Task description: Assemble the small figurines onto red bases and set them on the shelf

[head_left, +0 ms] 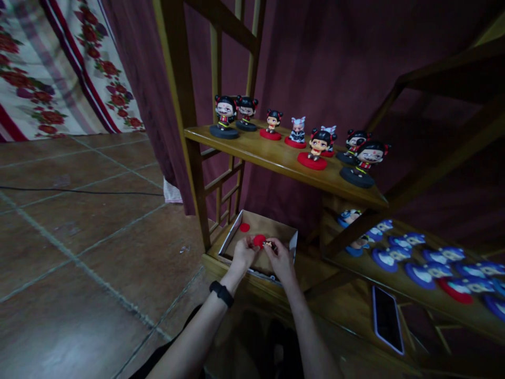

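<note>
Over a shallow cardboard box (276,221) on the bottom shelf, my two hands work close together. My left hand (245,253) pinches a round red base (259,240) by its edge. Between the fingers of my right hand (280,258) is a small figurine (269,244), mostly covered by them. The figurine is right beside the red base; whether they touch, I cannot tell. Another red disc (244,227) lies in the box near its far left corner.
Above the box, a wooden shelf (252,150) carries several figurines on red or black bases. Lower right, another shelf holds several blue-based figurines (390,257). A phone (387,319) lies below them. A wooden post (196,184) stands left of the box, with tiled floor (98,221) beyond.
</note>
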Action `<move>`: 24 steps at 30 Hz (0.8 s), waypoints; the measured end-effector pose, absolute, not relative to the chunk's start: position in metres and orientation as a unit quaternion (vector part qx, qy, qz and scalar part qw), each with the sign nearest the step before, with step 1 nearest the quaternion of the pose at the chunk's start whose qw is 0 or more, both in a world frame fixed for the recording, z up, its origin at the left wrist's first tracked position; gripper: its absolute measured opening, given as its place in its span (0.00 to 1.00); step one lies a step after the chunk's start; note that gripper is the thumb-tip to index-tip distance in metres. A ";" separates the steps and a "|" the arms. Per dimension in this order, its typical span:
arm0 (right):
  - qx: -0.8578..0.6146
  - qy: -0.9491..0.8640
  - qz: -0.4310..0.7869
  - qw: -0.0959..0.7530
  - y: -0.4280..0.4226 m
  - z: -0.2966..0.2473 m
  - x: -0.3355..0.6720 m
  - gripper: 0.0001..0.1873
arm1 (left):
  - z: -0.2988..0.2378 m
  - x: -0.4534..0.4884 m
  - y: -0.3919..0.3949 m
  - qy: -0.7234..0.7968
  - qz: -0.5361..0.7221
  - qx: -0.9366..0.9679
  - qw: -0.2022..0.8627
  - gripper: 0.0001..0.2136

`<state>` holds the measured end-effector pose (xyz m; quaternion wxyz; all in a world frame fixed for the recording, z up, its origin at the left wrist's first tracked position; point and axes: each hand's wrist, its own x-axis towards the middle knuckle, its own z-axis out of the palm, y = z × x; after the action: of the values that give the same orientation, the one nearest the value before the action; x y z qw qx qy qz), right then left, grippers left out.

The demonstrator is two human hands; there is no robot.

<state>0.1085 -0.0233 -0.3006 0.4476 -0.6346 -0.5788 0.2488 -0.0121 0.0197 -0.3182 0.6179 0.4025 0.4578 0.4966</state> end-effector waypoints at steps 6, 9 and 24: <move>-0.630 -0.580 0.274 0.437 -0.024 -0.302 0.108 0.15 | -0.323 -0.010 0.022 0.446 0.488 0.508 0.552 0.14; -0.640 -0.576 0.247 0.444 -0.023 -0.302 0.110 0.13 | -0.322 -0.010 0.020 0.462 0.471 0.534 0.529 0.15; -0.673 -0.527 0.282 0.435 -0.020 -0.310 0.113 0.12 | -0.306 -0.012 0.009 0.494 0.423 0.604 0.461 0.12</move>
<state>0.1134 -0.0196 -0.3102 0.4352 -0.6728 -0.5274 0.2825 -0.0124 0.0087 -0.3063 0.4605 0.6040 0.4940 0.4232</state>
